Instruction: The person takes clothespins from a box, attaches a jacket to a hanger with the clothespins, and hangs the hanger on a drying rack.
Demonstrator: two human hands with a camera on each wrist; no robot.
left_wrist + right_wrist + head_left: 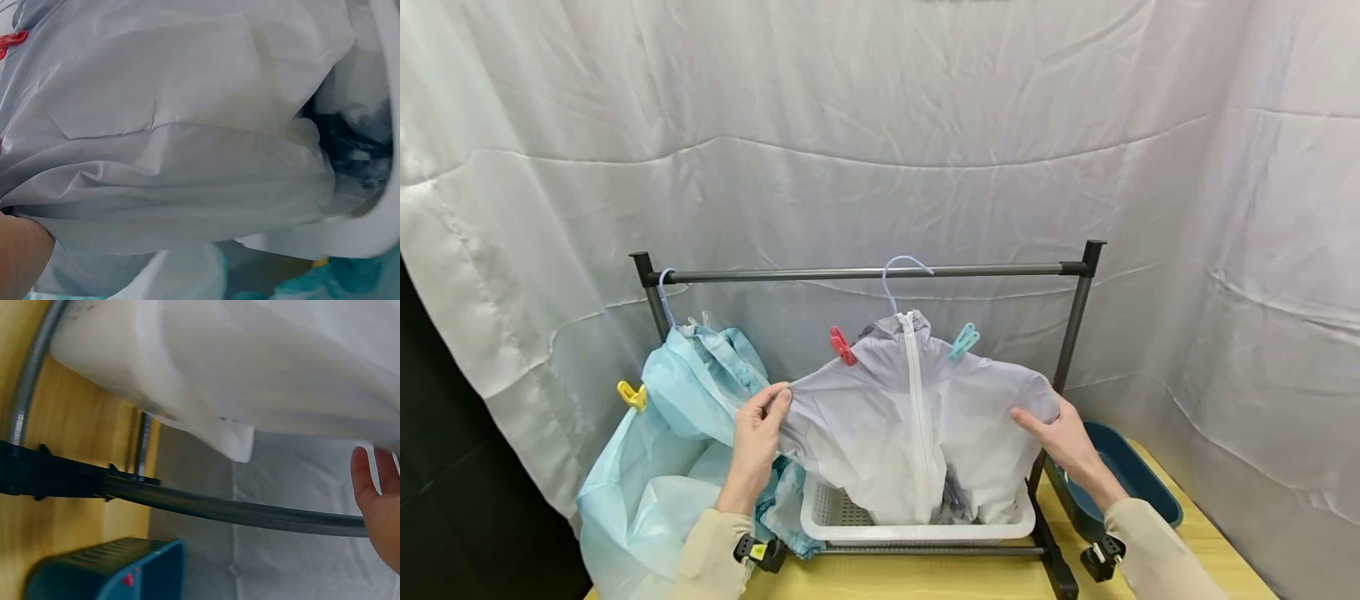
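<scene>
Nearest to the person, the left hand [754,446] pinches the end of one sleeve of the white jacket [910,433] between thumb and fingers. The grip is closed on the cloth. The right hand [1060,442] is at the other sleeve end, its fingers nearly straight under the cloth; it supports the sleeve more than it clamps it. Both sleeves are pulled outward, so the step in hand seems to be the spreading of the jacket after it is hung.

The jacket hangs on a hanger [898,279] from the bar of the rack [865,272], with a red peg [842,345] and a teal peg [963,341] on its shoulders. Its lower part falls into the white basket [917,527] at the front edge of the counter [925,579].

The next move probably asks for releasing both sleeves gently, so that the hanger does not swing.

Toward the left edge a light blue garment [685,433] hangs with a yellow peg [632,394]. A blue bin [1123,471] stands near the right edge. A white curtain [880,133] is behind.
</scene>
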